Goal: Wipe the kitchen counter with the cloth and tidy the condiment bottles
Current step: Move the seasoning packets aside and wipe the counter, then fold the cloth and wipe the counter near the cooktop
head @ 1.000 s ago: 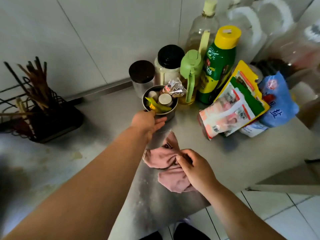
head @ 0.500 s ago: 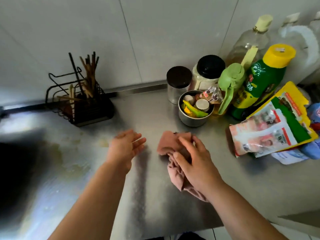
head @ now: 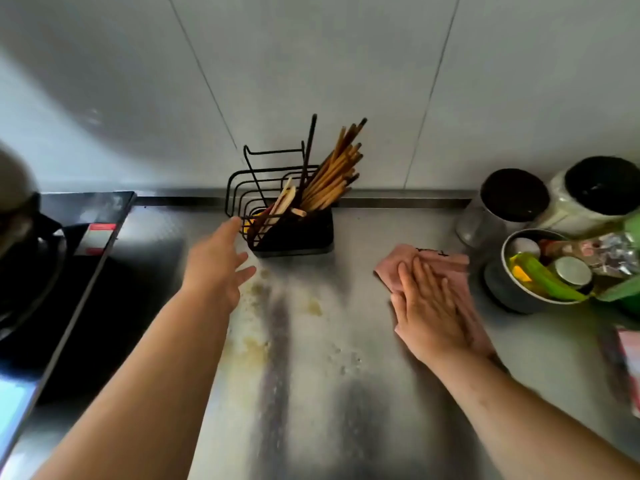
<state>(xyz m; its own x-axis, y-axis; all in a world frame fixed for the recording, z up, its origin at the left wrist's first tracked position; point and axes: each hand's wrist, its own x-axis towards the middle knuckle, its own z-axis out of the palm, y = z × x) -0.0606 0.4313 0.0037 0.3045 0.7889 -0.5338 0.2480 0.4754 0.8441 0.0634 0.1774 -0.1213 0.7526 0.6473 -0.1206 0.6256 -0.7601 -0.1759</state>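
Yellowish stains (head: 256, 348) sat unwiped on the near-centre of the steel bench (head: 311, 410). Right hand (head: 429, 306) lay flat on the pink cloth (head: 433, 261), fingers straight and pressing, grip not closed. Left hand (head: 218, 268) hovered with its grip loose and empty, fingertips just beside the chopstick rack (head: 294, 237). Wiping step, probably. Next move: shift the rack aside, sweep the cloth left over the stains. Condiment jars (head: 512, 199) stood far right, not yet tidied.
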